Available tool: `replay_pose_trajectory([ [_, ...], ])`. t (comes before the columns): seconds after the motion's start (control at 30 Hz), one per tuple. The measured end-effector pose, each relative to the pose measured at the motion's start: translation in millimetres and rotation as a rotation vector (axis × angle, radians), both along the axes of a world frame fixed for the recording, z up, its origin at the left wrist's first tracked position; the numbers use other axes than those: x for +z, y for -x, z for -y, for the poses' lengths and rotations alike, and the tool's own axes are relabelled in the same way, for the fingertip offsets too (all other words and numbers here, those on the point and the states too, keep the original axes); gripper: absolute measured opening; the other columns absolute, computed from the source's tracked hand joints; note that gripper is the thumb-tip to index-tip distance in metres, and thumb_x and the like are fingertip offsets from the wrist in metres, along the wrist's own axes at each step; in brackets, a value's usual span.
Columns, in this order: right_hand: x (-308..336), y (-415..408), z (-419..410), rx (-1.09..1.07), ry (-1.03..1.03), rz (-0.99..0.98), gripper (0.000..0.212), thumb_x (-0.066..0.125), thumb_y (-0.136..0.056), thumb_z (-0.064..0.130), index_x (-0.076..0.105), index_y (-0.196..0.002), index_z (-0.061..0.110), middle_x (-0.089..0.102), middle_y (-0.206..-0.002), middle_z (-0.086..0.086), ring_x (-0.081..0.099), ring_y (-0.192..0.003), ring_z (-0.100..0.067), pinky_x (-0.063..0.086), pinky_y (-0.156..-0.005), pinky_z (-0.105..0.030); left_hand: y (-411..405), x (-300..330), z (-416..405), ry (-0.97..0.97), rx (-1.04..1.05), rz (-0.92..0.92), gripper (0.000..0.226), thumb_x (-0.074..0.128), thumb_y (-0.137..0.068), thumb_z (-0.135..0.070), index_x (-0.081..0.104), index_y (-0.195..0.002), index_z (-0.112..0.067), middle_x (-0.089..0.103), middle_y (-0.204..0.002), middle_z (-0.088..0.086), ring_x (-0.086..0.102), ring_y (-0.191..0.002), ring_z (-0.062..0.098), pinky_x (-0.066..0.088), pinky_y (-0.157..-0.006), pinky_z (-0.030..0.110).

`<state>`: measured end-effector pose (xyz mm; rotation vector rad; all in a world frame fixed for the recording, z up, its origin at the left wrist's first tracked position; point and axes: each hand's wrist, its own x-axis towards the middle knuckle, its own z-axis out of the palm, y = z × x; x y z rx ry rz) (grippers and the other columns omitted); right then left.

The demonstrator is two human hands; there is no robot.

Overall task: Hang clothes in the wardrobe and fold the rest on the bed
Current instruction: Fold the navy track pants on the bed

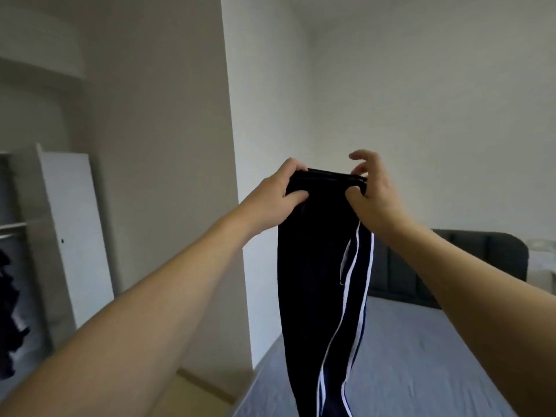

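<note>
Bedroom, grey bed [421,356] below: dark track pants [316,281] hanging upright
Left hand [279,191] is gripping waistband; right hand [370,191] is pinching it, other fingers spread apart

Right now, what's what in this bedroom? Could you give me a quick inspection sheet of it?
Surface: bed with a grey-blue sheet, lightly wrinkled; the visible part is bare.
Job's things: dark track pants with white side stripes, held up by the waistband and hanging over the bed's edge.
Clutter: nothing seen.
Hands: left hand grips one end of the waistband; right hand pinches the other end, its upper fingers spread free.
Cables: nothing seen.
Surroundings: open wardrobe at the left with dark clothes hanging inside; dark padded headboard; white walls; something pale beyond the headboard, too blurred to tell.
</note>
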<state>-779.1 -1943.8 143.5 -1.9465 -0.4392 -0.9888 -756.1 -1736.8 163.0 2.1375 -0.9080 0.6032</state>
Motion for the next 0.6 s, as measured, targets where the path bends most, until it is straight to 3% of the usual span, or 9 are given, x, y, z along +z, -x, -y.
replay_pose_trajectory([
  [0.07, 55.9, 3.1, -9.6, 0.131, -0.153, -0.101, 0.062, 0.052, -0.078, 0.012, 0.029, -0.129, 0.039, 0.052, -0.112, 0.001, 0.061, -0.093, -0.020, 0.054, -0.076, -0.036, 13.8, 68.3, -9.5, 0.040, 0.027, 0.061, 0.024, 0.055, -0.092, -0.031, 0.043, -0.107, -0.045, 0.059, -0.088, -0.024, 0.058, -0.070, -0.002, 0.046, -0.063, 0.020],
  [0.13, 89.2, 10.9, -17.0, 0.184, -0.066, -0.234, 0.060, 0.053, -0.077, 0.004, 0.033, -0.127, 0.033, 0.056, -0.109, 0.000, 0.061, -0.099, -0.021, 0.054, -0.083, -0.038, 30.3, 108.5, -21.7, 0.034, 0.024, 0.079, 0.027, 0.056, -0.092, -0.032, 0.042, -0.112, -0.044, 0.060, -0.093, -0.022, 0.060, -0.076, 0.003, 0.050, -0.070, 0.025],
  [0.2, 109.3, 18.8, -22.0, 0.154, -0.051, -0.253, 0.055, 0.048, -0.077, -0.002, 0.038, -0.122, 0.028, 0.058, -0.102, 0.000, 0.061, -0.092, -0.018, 0.054, -0.076, -0.033, 46.0, 121.1, -35.9, -0.075, 0.043, 0.079, 0.031, 0.058, -0.089, -0.035, 0.038, -0.111, -0.044, 0.061, -0.090, -0.014, 0.059, -0.072, 0.004, 0.050, -0.068, 0.028],
  [0.27, 127.2, 28.5, -28.6, 0.183, -0.166, -0.294, 0.050, 0.042, -0.077, -0.006, 0.044, -0.117, 0.024, 0.061, -0.094, -0.005, 0.064, -0.078, -0.019, 0.054, -0.058, -0.030, 59.4, 118.7, -49.2, -0.240, 0.100, 0.068, 0.036, 0.059, -0.084, -0.033, 0.035, -0.109, -0.043, 0.060, -0.084, -0.009, 0.058, -0.069, 0.008, 0.051, -0.065, 0.031],
  [0.33, 137.7, 37.5, -35.3, 0.198, -0.169, -0.416, 0.040, 0.036, -0.070, -0.009, 0.053, -0.098, 0.014, 0.059, -0.079, -0.010, 0.059, -0.064, -0.024, 0.046, -0.048, -0.027, 71.4, 110.0, -57.4, -0.413, 0.139, 0.076, 0.034, 0.055, -0.081, -0.027, 0.036, -0.107, -0.040, 0.056, -0.070, -0.008, 0.051, -0.059, 0.011, 0.046, -0.059, 0.033],
  [0.4, 141.7, 47.8, -37.9, 0.182, -0.116, -0.517, 0.027, 0.034, -0.061, -0.011, 0.050, -0.073, 0.008, 0.047, -0.065, -0.008, 0.047, -0.056, -0.024, 0.037, -0.048, -0.024, 80.4, 107.0, -60.5, -0.512, 0.196, 0.138, 0.024, 0.050, -0.081, -0.028, 0.042, -0.102, -0.037, 0.051, -0.061, -0.010, 0.046, -0.054, 0.010, 0.044, -0.056, 0.034],
  [0.5, 143.0, 63.5, -34.3, 0.211, -0.146, -0.588, 0.021, 0.036, -0.054, -0.010, 0.042, -0.056, 0.011, 0.040, -0.058, -0.005, 0.040, -0.052, -0.022, 0.032, -0.047, -0.022, 91.9, 116.6, -55.0, -0.454, 0.281, 0.200, 0.010, 0.040, -0.075, -0.038, 0.047, -0.082, -0.035, 0.054, -0.062, -0.011, 0.051, -0.060, 0.013, 0.043, -0.058, 0.034],
  [0.6, 145.8, 71.9, -28.1, 0.288, -0.191, -0.655, 0.019, 0.037, -0.048, -0.003, 0.035, -0.046, 0.016, 0.037, -0.052, -0.003, 0.038, -0.043, -0.020, 0.030, -0.043, -0.020, 97.0, 125.1, -39.6, -0.201, 0.122, -0.165, 0.009, 0.041, -0.071, -0.037, 0.045, -0.072, -0.029, 0.047, -0.068, -0.011, 0.044, -0.068, 0.016, 0.038, -0.068, 0.036],
])
